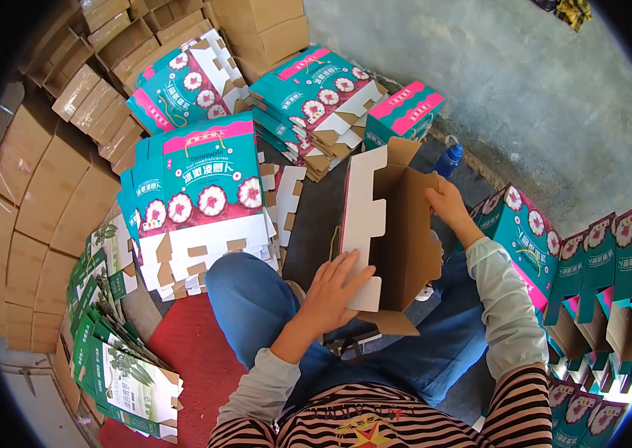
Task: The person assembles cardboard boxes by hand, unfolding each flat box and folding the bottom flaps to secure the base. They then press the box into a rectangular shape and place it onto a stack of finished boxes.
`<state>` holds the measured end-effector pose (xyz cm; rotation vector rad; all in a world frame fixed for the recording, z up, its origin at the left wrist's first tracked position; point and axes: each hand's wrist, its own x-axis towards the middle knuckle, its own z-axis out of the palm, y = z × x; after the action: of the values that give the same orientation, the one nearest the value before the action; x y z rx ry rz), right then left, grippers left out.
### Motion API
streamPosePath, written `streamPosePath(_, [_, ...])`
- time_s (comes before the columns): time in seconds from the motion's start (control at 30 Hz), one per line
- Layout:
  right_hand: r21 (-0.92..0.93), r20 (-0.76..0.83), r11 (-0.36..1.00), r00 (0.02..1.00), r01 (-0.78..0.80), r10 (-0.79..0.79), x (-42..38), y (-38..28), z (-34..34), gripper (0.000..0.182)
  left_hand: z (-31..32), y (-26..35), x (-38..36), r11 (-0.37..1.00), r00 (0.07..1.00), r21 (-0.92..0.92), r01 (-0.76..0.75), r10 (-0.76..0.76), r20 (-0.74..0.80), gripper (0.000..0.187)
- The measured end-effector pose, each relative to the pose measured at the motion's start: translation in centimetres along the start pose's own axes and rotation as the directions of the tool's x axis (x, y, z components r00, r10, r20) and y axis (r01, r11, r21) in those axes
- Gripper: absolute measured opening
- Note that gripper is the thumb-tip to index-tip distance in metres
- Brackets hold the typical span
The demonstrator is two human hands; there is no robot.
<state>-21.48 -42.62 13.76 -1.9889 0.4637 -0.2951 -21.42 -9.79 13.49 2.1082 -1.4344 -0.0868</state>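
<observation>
An opened-out carton (410, 231) stands between my knees, its brown inside facing up and its end flaps sticking out. My left hand (333, 290) lies with fingers stretched out and spread against the white toothed flap (365, 224) on the carton's left side. At the upper right, my right hand (448, 203) is closed on the carton's right edge, with some fingertips hidden. A yellowish cord handle (334, 245) shows on the outer left side.
Flat teal-and-pink cartons (207, 168) lie stacked at left and ahead. A formed box (405, 112) and a blue bottle (448, 158) stand beyond the carton. More formed boxes (528, 231) stand right. Green printed cartons (125, 377) and brown boxes (51, 187) are left.
</observation>
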Motion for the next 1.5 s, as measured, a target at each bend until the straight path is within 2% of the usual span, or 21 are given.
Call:
streamPosePath(0.1, [-0.013, 0.009, 1.000, 1.000, 0.008, -0.008, 0.7, 0.1, 0.2, 0.020, -0.2, -0.3, 0.4, 0.999, 0.996, 0.008, -0.049, 0.048, 0.076, 0.076])
streamPosePath(0.3, [0.027, 0.036, 0.999, 0.999, -0.019, 0.018, 1.0, 0.4, 0.8, 0.019, -0.3, -1.0, 0.8, 0.997, 0.985, 0.063, -0.051, 0.040, 0.170, 0.065])
streamPosePath(0.4, [0.049, 0.067, 0.998, 0.997, -0.037, 0.034, 1.0, 0.1, 0.7, 0.018, 0.5, -1.4, 0.5, 0.995, 0.988, 0.081, -0.051, 0.038, 0.152, 0.062])
streamPosePath(0.5, [0.051, 0.074, 0.997, 0.996, -0.056, 0.052, 0.8, -0.2, 0.7, 0.018, 0.4, -1.2, 0.2, 1.000, 0.987, 0.020, 0.020, -0.023, 0.158, 0.062])
streamPosePath(0.6, [0.026, 0.056, 0.999, 0.997, -0.047, 0.046, 0.8, 0.0, 0.6, 0.017, 0.0, -1.3, -0.8, 0.989, 0.986, -0.144, 0.042, -0.018, 0.167, 0.064])
streamPosePath(0.7, [0.012, 0.042, 0.999, 0.998, -0.041, 0.041, 0.7, -0.1, 0.6, 0.017, 0.4, -0.1, -1.5, 0.995, 0.987, -0.024, 0.102, -0.098, 0.129, 0.060])
streamPosePath(0.8, [0.020, 0.035, 0.999, 0.998, -0.046, 0.045, 0.4, -0.5, 1.1, 0.018, 2.9, 0.5, -1.2, 0.967, 0.971, 0.085, 0.240, -0.239, -0.018, 0.051])
streamPosePath(0.9, [0.036, 0.020, 0.999, 0.999, -0.040, 0.039, 0.2, -0.2, 1.3, 0.019, 4.5, 2.0, -0.6, 0.941, 0.950, 0.159, 0.299, -0.277, -0.146, 0.046])
streamPosePath(1.03, [-0.004, 0.017, 1.000, 1.000, -0.014, 0.014, 0.2, 0.5, 1.1, 0.020, 7.0, 2.7, -0.2, 0.945, 0.991, 0.307, 0.114, -0.088, -0.099, 0.046])
streamPosePath(1.13, [-0.109, -0.054, 0.994, 0.999, -0.012, 0.006, 0.5, 1.7, 1.0, 0.021, 7.1, 4.1, 0.4, 0.966, 0.981, 0.187, 0.178, -0.159, -0.113, 0.055])
streamPosePath(1.23, [-0.140, -0.040, 0.989, 0.998, 0.052, -0.058, 0.8, 2.7, 1.3, 0.022, 6.4, 5.8, 1.1, 0.957, 0.969, 0.164, 0.239, -0.226, -0.097, 0.065])
streamPosePath(1.33, [-0.129, -0.043, 0.992, 0.999, 0.001, -0.007, 0.2, 1.5, 1.1, 0.022, 7.4, 6.1, 2.0, 0.911, 0.945, 0.269, 0.312, -0.326, 0.007, 0.068])
streamPosePath(1.43, [-0.082, -0.049, 0.996, 0.998, 0.019, -0.023, 0.0, 1.4, 1.1, 0.022, 8.6, 6.1, 2.3, 0.916, 0.949, 0.249, 0.315, -0.299, -0.100, 0.063])
streamPosePath(1.5, [0.008, -0.016, 1.000, 1.000, -0.017, 0.017, -0.7, 0.9, 0.9, 0.022, 8.8, 6.2, 1.9, 0.921, 0.961, 0.274, 0.276, -0.259, -0.099, 0.062])
